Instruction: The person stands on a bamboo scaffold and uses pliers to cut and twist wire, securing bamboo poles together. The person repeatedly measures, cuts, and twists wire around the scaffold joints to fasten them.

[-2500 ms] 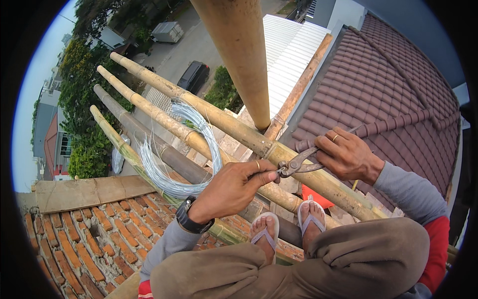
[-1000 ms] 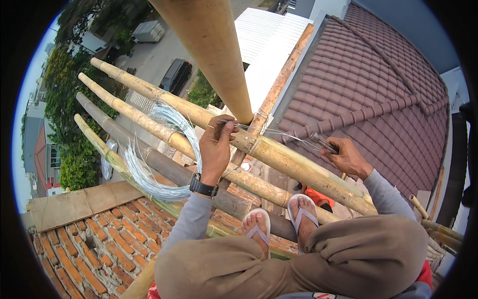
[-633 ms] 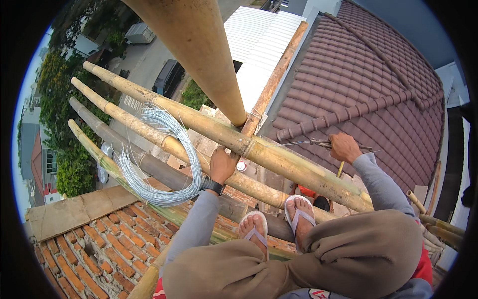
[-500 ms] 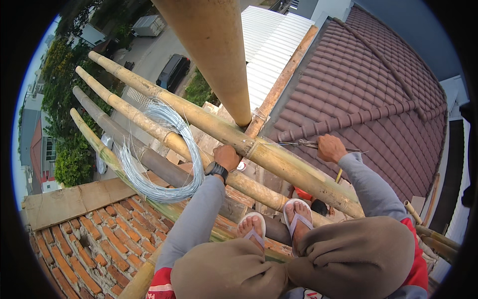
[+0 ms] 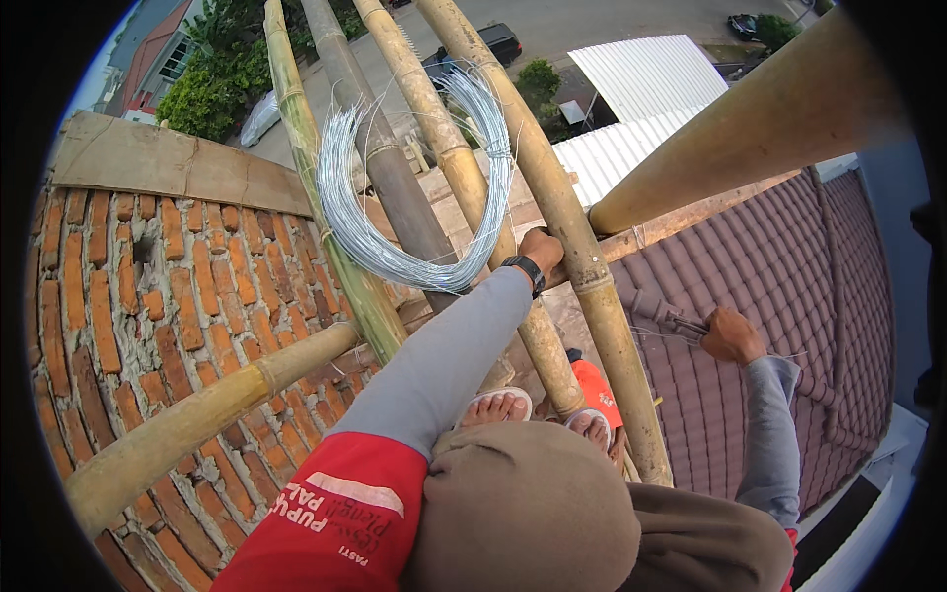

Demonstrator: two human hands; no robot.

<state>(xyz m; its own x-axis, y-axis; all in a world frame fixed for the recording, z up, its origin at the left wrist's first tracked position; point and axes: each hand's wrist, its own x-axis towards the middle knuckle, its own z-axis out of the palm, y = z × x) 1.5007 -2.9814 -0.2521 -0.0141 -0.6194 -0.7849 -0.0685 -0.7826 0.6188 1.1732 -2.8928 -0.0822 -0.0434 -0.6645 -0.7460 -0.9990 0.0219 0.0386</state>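
Grips metal pliers (image 5: 685,324) in the right hand (image 5: 734,335), with fingers wrapped firmly round the handles and with the tool's head pointing left over the brown tiled roof (image 5: 691,424). Shows a thin wire (image 5: 655,333) beside that head, running toward the thick pole (image 5: 595,283) (too fine to tell whether pinched by the tool or merely lying near).

Reaches the left hand (image 5: 542,252) in close against the left side of the thick pole, just above a ringed joint, with the watch (image 5: 527,274) on that wrist facing up over the neighbouring pole. Curls the left fingers inward and out of sight, making it impossible to tell how tightly closed, or on what.

Has a big coil of silvery wire (image 5: 404,262) lying across several bamboo poles just to the left of the left hand, with its lower right edge near the watch and with loose ends poking up. Lies well apart from the right hand, across the thick pole from the pliers. Rests both sandalled feet (image 5: 496,407) nearer the body than the left hand, to the right of the brickwork (image 5: 182,296).
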